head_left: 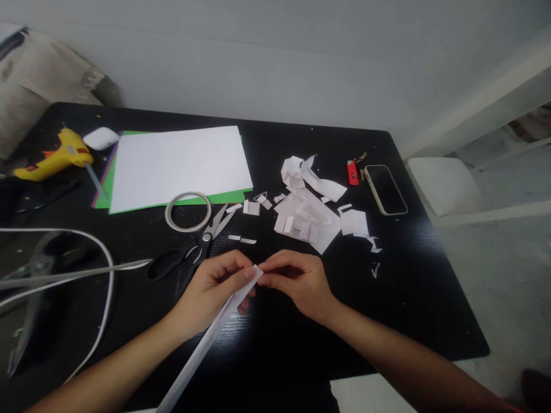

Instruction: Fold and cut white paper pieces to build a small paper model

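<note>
A long, narrow folded strip of white paper point(206, 341) slants from the bottom edge up to the middle of the table. My left hand point(221, 284) pinches it near its upper end, thumb on top and fingers beneath. At the very tip, the thumb and forefinger of my right hand point(299, 281) close on the paper's end. Just beyond my left hand lie open scissors point(207, 236) with black handles. Past my right hand is a heap of white paper scraps and small folded paper pieces point(307, 218).
A tape roll point(167, 213) touches stacked white and green sheets point(181, 166). A yellow glue gun point(60, 158) and white case point(101, 138) stand left. White cable point(109, 287) loops at left. A red lighter point(352, 172) and phone point(386, 190) lie right on the black table point(413, 298).
</note>
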The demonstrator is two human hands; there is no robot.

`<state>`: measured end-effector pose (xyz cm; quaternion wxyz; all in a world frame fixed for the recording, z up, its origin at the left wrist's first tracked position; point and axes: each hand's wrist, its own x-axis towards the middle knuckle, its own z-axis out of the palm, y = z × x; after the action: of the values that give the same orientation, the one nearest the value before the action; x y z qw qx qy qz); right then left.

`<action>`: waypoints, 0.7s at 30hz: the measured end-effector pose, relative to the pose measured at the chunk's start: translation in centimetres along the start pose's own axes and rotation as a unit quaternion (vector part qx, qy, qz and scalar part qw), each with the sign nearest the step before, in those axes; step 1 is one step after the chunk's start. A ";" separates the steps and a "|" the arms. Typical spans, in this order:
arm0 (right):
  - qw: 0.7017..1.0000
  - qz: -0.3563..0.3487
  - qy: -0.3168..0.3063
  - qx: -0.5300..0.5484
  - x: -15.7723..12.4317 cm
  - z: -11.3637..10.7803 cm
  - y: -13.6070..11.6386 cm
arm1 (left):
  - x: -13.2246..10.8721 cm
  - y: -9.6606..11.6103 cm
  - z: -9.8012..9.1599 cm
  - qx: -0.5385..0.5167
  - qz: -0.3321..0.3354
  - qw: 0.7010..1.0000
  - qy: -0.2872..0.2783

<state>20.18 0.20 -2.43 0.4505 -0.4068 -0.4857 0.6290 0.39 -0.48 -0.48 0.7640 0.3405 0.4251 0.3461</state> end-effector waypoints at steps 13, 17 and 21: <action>0.999 -0.036 0.006 -0.027 -0.2 0.1 0.2 | 0.0 -0.9 -0.5 0.012 0.022 1.000 0.000; 0.998 -0.055 0.003 -0.035 -0.2 0.1 0.2 | 0.0 -0.8 -0.5 0.023 0.030 0.999 -0.003; 0.996 -0.073 -0.001 -0.047 -0.3 -0.1 0.1 | 0.0 -0.6 -0.6 0.059 0.043 0.997 0.001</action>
<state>20.31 -0.11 -2.56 0.4752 -0.3902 -0.5436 0.5714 -0.04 -0.67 -1.22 0.7266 0.4029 0.4305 0.3527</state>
